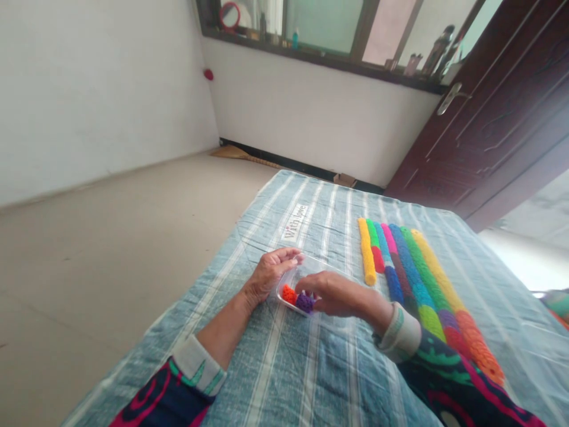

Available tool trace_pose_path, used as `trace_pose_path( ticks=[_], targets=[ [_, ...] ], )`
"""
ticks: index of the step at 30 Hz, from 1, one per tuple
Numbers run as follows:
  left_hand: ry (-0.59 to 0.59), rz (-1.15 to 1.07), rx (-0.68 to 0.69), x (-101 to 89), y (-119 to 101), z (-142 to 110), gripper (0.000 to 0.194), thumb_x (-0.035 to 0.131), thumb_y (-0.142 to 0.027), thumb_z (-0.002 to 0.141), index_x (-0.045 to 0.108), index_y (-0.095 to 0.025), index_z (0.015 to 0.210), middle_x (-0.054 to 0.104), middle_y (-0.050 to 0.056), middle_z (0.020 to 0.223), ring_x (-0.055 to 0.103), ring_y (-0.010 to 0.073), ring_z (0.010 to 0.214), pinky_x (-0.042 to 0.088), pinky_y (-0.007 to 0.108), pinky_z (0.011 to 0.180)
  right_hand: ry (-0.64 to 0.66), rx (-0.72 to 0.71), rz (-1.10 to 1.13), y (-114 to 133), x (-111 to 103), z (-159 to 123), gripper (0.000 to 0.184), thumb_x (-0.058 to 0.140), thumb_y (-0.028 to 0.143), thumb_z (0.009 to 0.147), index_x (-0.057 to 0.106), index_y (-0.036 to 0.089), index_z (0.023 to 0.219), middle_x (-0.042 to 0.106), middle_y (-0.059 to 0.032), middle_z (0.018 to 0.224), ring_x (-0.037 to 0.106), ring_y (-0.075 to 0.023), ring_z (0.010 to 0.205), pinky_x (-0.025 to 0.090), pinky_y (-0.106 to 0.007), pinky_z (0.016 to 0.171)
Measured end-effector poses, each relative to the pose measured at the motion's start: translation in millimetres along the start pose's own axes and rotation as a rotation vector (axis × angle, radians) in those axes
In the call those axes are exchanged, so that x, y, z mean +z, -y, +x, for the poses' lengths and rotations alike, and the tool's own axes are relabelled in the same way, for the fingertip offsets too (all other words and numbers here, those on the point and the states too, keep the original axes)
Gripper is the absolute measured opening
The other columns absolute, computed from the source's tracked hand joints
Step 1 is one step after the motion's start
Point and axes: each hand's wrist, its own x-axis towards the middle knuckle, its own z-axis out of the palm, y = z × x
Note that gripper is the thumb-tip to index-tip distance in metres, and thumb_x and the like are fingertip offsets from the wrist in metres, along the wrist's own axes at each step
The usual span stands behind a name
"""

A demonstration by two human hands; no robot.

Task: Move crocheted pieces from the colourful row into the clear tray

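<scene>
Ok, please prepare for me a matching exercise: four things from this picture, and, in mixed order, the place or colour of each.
1. Left hand
2. Door
3. Orange piece
4. Right hand

A. reddish brown
B. fingers at the purple piece
C. fingers on the rim of the clear container
D. inside the container

Pairs: 1-C, 2-A, 3-D, 4-B

- Orange on left piece (288, 293), purple on right piece (304, 303)
- Blue-grey, white-striped, on the cloth (240, 379)
- Yellow, green, blue, pink, red and orange along the rows (416, 284)
- Dark red on the door (484, 112)
</scene>
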Motion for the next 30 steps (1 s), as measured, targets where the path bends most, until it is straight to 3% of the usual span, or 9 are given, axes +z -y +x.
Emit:
trace_pose_path(
  ticks=[9,19,30],
  targets=[
    [-0.009,-0.005,-0.007,0.5,-1,-1,0.037,0.076,-0.029,0.066,0.069,-0.014,0.1,0.075,0.008,0.097,0.068,0.0229,0.097,0.047,0.039,0.097,-0.084,-0.04,0.089,1,7,-3,0.026,0.055,0.002,0.076,0.062,0.017,0.097,0.062,-0.0031,0.089,0.054,-0.0137,0.078,0.043,-0.025,0.073],
    [-0.03,-0.002,-0.006,2.4,-4,-2,0.038,0.078,-0.03,0.064,0.071,-0.014,0.097,0.076,0.009,0.095,0.069,0.0253,0.097,0.047,0.041,0.097,-0.085,-0.027,0.106,3,8,-3,0.038,0.054,-0.001,0.072,0.06,0.019,0.105,0.065,-0.0038,0.097,0.058,-0.0148,0.084,0.045,-0.027,0.079],
    [-0.034,0.013,-0.028,-1.1,-3,2,0.04,0.08,-0.033,0.064,0.07,-0.015,0.099,0.076,0.009,0.097,0.068,0.027,0.101,0.048,0.042,0.098,-0.12,-0.042,0.114,1,13,1,0.052,0.05,-0.005,0.07,0.054,0.018,0.116,0.066,-0.0075,0.114,0.062,-0.0174,0.103,0.047,-0.029,0.087]
  ],
)
